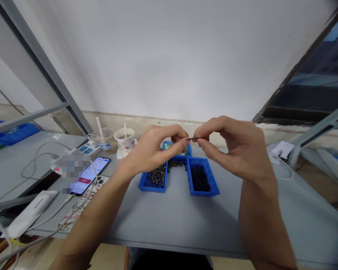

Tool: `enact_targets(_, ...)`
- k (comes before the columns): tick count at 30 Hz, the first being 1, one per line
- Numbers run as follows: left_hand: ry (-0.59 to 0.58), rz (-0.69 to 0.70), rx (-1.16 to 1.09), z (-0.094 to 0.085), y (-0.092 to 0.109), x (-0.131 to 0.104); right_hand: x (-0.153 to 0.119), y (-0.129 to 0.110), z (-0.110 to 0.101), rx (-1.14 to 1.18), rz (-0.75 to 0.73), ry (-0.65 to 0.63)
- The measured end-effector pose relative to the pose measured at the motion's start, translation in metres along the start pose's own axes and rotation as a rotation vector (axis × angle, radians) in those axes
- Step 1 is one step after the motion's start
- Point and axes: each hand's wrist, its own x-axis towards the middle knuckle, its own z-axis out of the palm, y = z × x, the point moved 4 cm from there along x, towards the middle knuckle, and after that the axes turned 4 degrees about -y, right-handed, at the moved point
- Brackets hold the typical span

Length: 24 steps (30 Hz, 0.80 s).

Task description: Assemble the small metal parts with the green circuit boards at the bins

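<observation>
Between my two hands is a thin dark piece [193, 138], small and seen edge-on, so its exact kind does not show. My left hand [160, 144] pinches its left end between thumb and fingers. Its right end sits in the pinch of my right hand [228, 144]. Both hands hover above the table over several blue bins. Below my left hand is a blue bin with small metal screw-like parts [157, 175]. Under my right hand stands a blue bin with black pieces [199, 179]. A third blue bin with green contents [183, 150] is partly hidden behind my left hand.
Loose small metal parts [176, 164] lie between the bins. To the left are a paper cup with a straw [124, 140], a clear plastic cup [104, 141], a lit phone [91, 175], a power strip [89, 149] and cables. A wall [163, 67] rises behind the table [169, 217].
</observation>
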Motion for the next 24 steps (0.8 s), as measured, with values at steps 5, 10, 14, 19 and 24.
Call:
enact_targets(5, -0.053, 0.079, 0.002, 0.002, 0.007, -0.001, -0.003, -0.010, -0.002, 0.045, -0.060, 0.008)
enact_targets(10, -0.050, 0.133, -0.036, 0.003, 0.009, -0.002, -0.002, -0.015, -0.002, 0.044, -0.111, -0.001)
enact_targets(14, -0.036, 0.146, -0.045, 0.004, 0.013, -0.002, -0.001, -0.016, -0.001, 0.066, -0.122, 0.002)
enact_targets(19, -0.035, 0.141, -0.037, 0.003, 0.016, -0.002, -0.003, -0.021, 0.000, -0.006, -0.140, -0.024)
enact_targets(24, -0.046, 0.138, -0.028, 0.003, 0.017, -0.003, -0.005, -0.026, -0.001, -0.092, -0.152, -0.080)
